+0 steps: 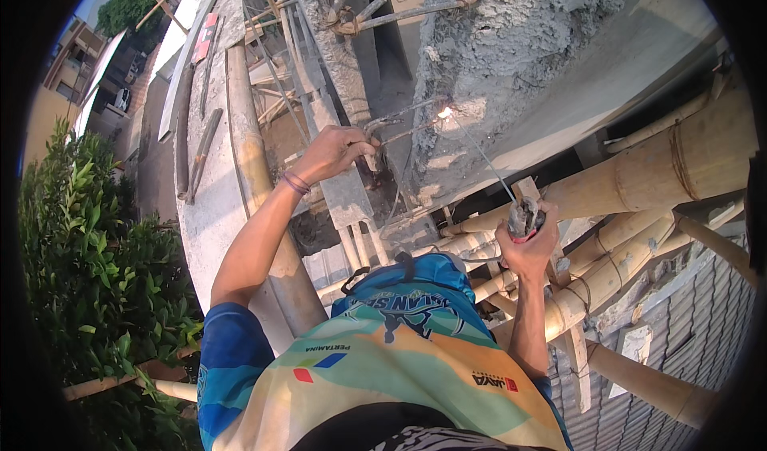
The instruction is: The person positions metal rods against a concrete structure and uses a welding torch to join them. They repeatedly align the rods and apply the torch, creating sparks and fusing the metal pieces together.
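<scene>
My right hand (530, 247) is closed around a welding electrode holder (523, 215). A thin welding electrode (485, 155) slants from the holder up and left to a bright welding arc (445, 113). The arc glows at the end of a steel rod (411, 131), close against the rough concrete. My left hand (335, 152) is closed on the near end of this rod, fingers bent around it. A second rod (411, 110) runs just above it and reaches almost to the arc. The fingertips are partly hidden.
Rough concrete (519, 43) rises ahead. Thick bamboo poles (639, 175) cross at the right above a tiled roof (687, 355). At the left, a concrete ledge (212, 203) carries loose rods (206, 151). Beyond it are leafy branches (96, 267) and a drop to a street with a parked car (122, 99).
</scene>
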Demonstrator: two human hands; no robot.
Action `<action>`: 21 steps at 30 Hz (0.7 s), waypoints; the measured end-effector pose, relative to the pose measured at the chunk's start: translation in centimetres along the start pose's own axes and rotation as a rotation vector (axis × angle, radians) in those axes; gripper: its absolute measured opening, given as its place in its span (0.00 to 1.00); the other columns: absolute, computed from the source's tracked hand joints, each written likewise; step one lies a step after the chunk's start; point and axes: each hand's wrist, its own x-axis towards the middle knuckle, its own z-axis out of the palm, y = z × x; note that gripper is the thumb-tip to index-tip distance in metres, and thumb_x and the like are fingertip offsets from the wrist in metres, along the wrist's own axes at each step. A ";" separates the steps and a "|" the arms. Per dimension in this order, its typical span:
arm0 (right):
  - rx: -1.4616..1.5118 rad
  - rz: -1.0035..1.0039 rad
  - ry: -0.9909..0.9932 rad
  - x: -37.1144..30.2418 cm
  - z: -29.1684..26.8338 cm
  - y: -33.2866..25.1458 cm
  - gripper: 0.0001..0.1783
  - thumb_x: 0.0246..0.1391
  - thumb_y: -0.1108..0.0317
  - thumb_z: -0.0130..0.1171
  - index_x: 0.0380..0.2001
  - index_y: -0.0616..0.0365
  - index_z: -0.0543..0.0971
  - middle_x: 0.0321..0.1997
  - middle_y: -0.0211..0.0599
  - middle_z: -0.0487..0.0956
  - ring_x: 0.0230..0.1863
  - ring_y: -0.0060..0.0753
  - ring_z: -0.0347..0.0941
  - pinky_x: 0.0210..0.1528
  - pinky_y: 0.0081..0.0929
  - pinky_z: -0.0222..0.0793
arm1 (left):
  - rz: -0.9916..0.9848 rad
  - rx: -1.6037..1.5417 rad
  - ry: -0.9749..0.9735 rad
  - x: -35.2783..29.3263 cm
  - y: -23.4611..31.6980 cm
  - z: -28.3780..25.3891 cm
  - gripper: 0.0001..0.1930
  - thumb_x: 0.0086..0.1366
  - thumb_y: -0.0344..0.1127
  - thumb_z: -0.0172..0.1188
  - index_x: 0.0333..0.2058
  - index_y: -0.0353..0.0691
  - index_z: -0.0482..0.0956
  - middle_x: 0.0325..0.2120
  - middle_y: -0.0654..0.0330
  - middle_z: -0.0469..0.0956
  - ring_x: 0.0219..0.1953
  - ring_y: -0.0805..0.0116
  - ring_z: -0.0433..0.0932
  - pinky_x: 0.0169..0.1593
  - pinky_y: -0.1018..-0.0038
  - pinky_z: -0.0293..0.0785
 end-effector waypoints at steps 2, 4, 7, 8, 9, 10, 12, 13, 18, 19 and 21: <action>0.031 0.056 -0.034 -0.1 0.1 0.2 0.27 0.39 0.69 0.71 0.42 0.61 0.68 0.26 0.38 0.76 0.24 0.33 0.74 0.31 0.31 0.71 | -0.014 -0.001 -0.009 0.0 0.1 0.0 0.11 0.67 0.38 0.63 0.36 0.35 0.85 0.34 0.52 0.86 0.37 0.51 0.83 0.43 0.63 0.78; 0.047 0.080 -0.047 -0.1 0.1 0.3 0.26 0.40 0.70 0.71 0.41 0.60 0.68 0.24 0.37 0.75 0.21 0.31 0.73 0.28 0.30 0.70 | -0.003 0.001 -0.010 0.0 0.1 -0.1 0.11 0.68 0.38 0.62 0.36 0.35 0.85 0.34 0.53 0.86 0.37 0.52 0.83 0.43 0.63 0.78; 0.048 0.048 -0.030 -0.1 0.2 0.4 0.26 0.41 0.71 0.70 0.41 0.60 0.68 0.22 0.36 0.75 0.17 0.29 0.72 0.23 0.30 0.68 | -0.004 0.023 -0.013 0.0 0.2 -0.2 0.12 0.68 0.39 0.62 0.36 0.35 0.85 0.34 0.53 0.86 0.37 0.52 0.84 0.43 0.63 0.78; 0.047 0.022 -0.020 0.0 0.3 0.5 0.25 0.41 0.71 0.70 0.41 0.60 0.68 0.22 0.36 0.75 0.16 0.29 0.71 0.22 0.29 0.68 | -0.008 0.034 -0.014 0.0 0.2 -0.2 0.12 0.68 0.39 0.62 0.35 0.35 0.85 0.34 0.53 0.86 0.37 0.52 0.84 0.43 0.63 0.78; 0.047 0.007 -0.013 0.0 0.3 0.5 0.25 0.41 0.71 0.70 0.41 0.60 0.68 0.22 0.36 0.75 0.16 0.29 0.71 0.22 0.29 0.68 | -0.004 0.024 -0.013 0.0 0.2 -0.2 0.12 0.68 0.39 0.62 0.35 0.34 0.85 0.34 0.53 0.86 0.37 0.52 0.84 0.43 0.63 0.78; 0.047 -0.008 -0.007 0.1 0.3 0.5 0.25 0.41 0.71 0.70 0.41 0.60 0.68 0.22 0.37 0.75 0.16 0.29 0.71 0.21 0.29 0.68 | 0.000 0.015 -0.011 0.0 0.1 -0.1 0.12 0.68 0.39 0.62 0.35 0.34 0.85 0.34 0.53 0.86 0.37 0.52 0.83 0.42 0.63 0.78; 0.046 0.007 -0.011 0.1 0.3 0.4 0.25 0.41 0.71 0.70 0.41 0.59 0.68 0.22 0.37 0.75 0.16 0.29 0.71 0.22 0.29 0.68 | -0.004 -0.002 -0.010 0.0 0.0 0.0 0.12 0.68 0.39 0.62 0.35 0.34 0.85 0.35 0.53 0.86 0.37 0.51 0.83 0.42 0.63 0.78; 0.044 0.025 -0.017 0.2 0.2 0.3 0.25 0.41 0.71 0.70 0.41 0.59 0.68 0.22 0.37 0.75 0.17 0.29 0.72 0.22 0.29 0.68 | -0.011 -0.008 -0.010 0.0 0.0 0.0 0.12 0.68 0.39 0.62 0.35 0.34 0.84 0.35 0.53 0.86 0.37 0.51 0.83 0.42 0.62 0.78; 0.054 0.119 -0.048 0.2 0.2 -0.2 0.26 0.39 0.69 0.71 0.40 0.59 0.68 0.24 0.37 0.74 0.22 0.34 0.73 0.29 0.32 0.70 | -0.011 0.007 -0.009 0.0 -0.2 0.1 0.11 0.68 0.38 0.62 0.35 0.35 0.84 0.36 0.53 0.86 0.37 0.51 0.83 0.41 0.63 0.77; 0.066 0.133 -0.046 0.2 0.2 -0.3 0.27 0.37 0.68 0.72 0.40 0.59 0.69 0.26 0.39 0.74 0.25 0.37 0.73 0.32 0.33 0.69 | -0.003 0.011 -0.007 0.0 -0.2 0.1 0.11 0.68 0.38 0.62 0.35 0.35 0.84 0.36 0.53 0.86 0.37 0.51 0.83 0.41 0.63 0.78; 0.103 0.183 -0.031 0.2 0.3 -0.4 0.28 0.31 0.66 0.73 0.37 0.59 0.70 0.34 0.45 0.73 0.36 0.50 0.73 0.43 0.40 0.69 | 0.005 0.013 -0.003 -0.1 -0.2 0.1 0.11 0.68 0.38 0.62 0.35 0.35 0.85 0.35 0.53 0.86 0.37 0.51 0.83 0.41 0.63 0.77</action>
